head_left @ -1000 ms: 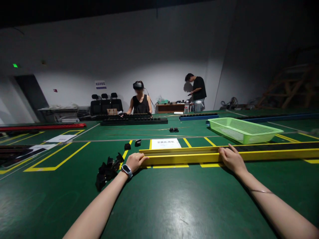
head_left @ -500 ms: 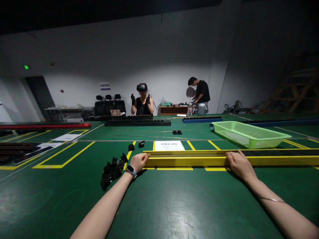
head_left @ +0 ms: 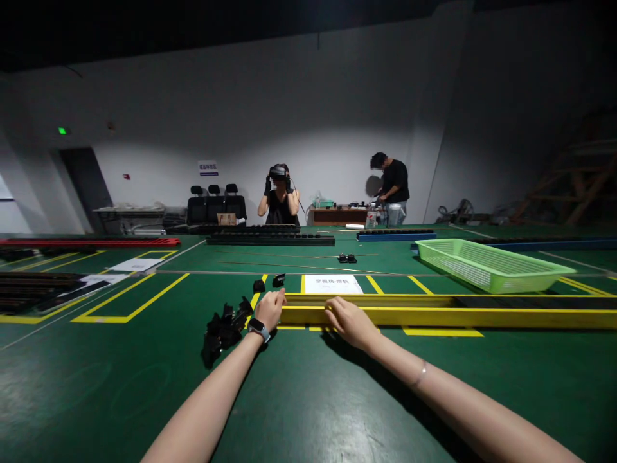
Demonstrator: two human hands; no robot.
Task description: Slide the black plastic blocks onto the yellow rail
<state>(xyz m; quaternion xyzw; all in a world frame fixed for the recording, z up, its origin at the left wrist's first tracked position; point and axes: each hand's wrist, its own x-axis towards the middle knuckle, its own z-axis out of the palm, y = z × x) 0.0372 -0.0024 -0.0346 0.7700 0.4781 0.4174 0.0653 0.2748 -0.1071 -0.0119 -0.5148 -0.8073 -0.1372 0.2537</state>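
Observation:
A long yellow rail [head_left: 424,316] with a channel along it lies across the table. My left hand [head_left: 270,308], with a watch on its wrist, is closed on the rail's left end. Over the rail's front wall, a short way to the right, hovers my right hand [head_left: 351,323]. Its fingers are loosely bent and apart; I see nothing in them, and whether they touch the rail is unclear. A dark strip [head_left: 506,302] sits in the right part of the channel. Beside my left hand lies a heap of black plastic parts [head_left: 225,331], with two loose ones [head_left: 279,280] behind it.
A light green basket [head_left: 496,267] stands behind the rail at right. A printed sheet [head_left: 332,284] lies behind the rail. Farther back are small black parts [head_left: 347,258], black rails [head_left: 270,239], a blue rail [head_left: 395,236] and a red rail [head_left: 91,242]. Two people are beyond the table.
My right hand has left its hold farther right and moved left along the rail, near my left hand. My left hand stays at the rail's end. The view has shifted slightly.

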